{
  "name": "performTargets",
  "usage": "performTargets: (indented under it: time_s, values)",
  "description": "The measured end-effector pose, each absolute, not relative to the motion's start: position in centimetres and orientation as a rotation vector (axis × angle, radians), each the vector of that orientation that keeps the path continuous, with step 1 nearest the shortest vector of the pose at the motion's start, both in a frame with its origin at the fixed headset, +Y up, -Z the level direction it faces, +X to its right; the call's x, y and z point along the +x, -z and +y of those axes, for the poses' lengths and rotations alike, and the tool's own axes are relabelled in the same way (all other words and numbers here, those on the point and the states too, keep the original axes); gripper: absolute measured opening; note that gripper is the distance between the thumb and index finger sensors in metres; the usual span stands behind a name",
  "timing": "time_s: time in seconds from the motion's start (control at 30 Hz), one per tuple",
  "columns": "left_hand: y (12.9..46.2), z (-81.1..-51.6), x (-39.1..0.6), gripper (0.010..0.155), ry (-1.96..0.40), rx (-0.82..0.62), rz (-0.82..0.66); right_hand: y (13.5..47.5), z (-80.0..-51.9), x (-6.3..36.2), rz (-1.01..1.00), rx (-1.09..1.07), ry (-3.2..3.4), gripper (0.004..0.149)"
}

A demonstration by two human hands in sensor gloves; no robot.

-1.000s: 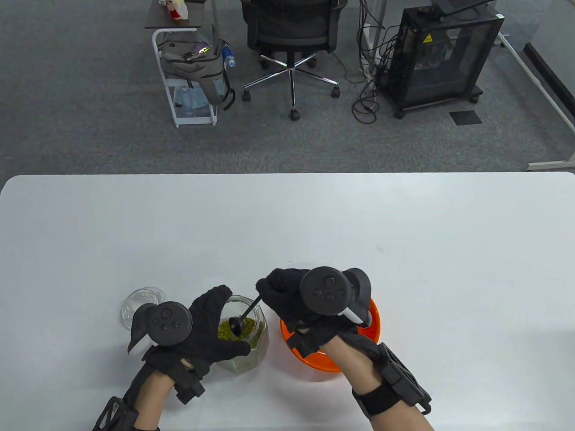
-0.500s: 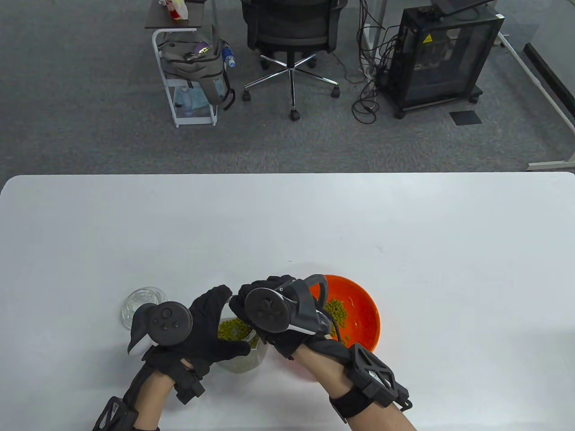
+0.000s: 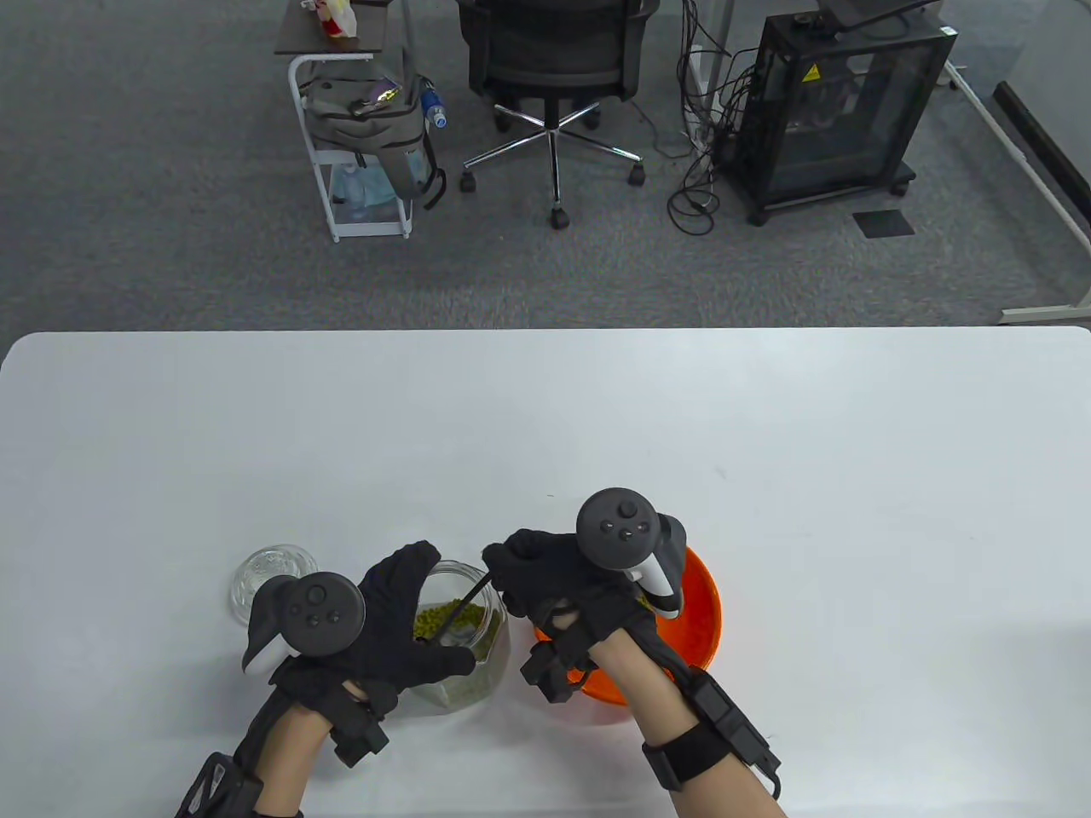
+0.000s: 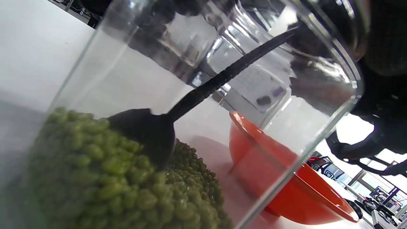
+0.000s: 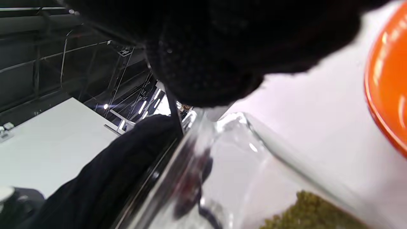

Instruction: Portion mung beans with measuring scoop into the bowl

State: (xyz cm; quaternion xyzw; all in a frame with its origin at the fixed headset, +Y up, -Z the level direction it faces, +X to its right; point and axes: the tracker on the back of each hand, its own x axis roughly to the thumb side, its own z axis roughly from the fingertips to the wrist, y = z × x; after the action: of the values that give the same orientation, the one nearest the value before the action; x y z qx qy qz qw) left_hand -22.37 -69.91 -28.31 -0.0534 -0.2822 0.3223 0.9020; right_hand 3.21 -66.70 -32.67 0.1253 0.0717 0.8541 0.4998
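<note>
Right hand pinches black plastic measuring scoop, dipped in tilted clear glass jar gripped by left hand; green mung beans partly portioned, orange bowl awaits more.

text: none legible | sign: yellow triangular warning sticker on black cabinet, symbol too small to make out | jar, bowl, scoop, gloves, trackers: no readable print | wrist views: no lettering
</note>
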Motion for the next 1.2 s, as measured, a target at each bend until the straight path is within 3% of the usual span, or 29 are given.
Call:
performTargets:
  time_s: [0.13, 0.6, 1.2]
  values:
    - [28.3, -69.9, -22.4, 0.124, -0.668, -0.11, -0.583, 32.9, -67.7, 3.9, 0.264, 0.243, -1.981, 0.045]
    - [28.3, -69.9, -22.4, 0.125, -0.668, -0.111, -0.584, 32.6, -67.5, 6.2, 0.21, 0.048, -1.879, 0.045]
    - [28.3, -69.9, -22.4, 0.125, -0.673, -0.114, -0.584, 32.2, -69.3, 9.7, 0.192, -0.014, -1.737, 0.045]
